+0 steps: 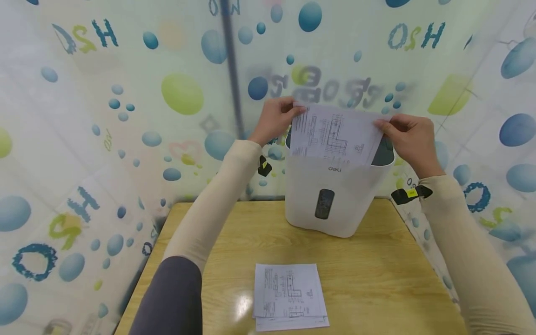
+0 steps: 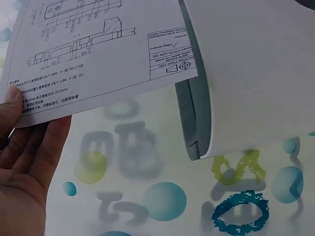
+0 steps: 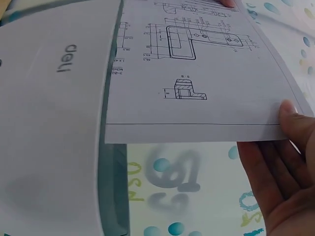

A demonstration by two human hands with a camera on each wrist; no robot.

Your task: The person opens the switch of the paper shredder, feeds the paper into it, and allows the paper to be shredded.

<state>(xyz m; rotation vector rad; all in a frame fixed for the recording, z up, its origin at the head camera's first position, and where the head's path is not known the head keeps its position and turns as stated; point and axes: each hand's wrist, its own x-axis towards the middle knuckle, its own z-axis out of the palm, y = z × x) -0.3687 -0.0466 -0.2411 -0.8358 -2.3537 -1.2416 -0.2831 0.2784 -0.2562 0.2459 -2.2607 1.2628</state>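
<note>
A sheet of paper [image 1: 335, 135] printed with a technical drawing stands upright over the top of a white deli paper shredder [image 1: 331, 195]. Its lower edge is hidden behind the shredder's front rim. My left hand [image 1: 277, 117] pinches the sheet's upper left corner between thumb and fingers, and my right hand [image 1: 412, 139] pinches the upper right corner. In the left wrist view the left thumb lies on the printed face of the drawing sheet [image 2: 98, 64], fingers behind it. The right wrist view shows the right hand [image 3: 285, 167] gripping the sheet's edge the same way.
A small stack of similar printed sheets [image 1: 289, 293] lies near the front of the wooden table [image 1: 226, 242]. The shredder stands at the table's back edge, close to a patterned curtain [image 1: 184, 56] that surrounds the table on several sides.
</note>
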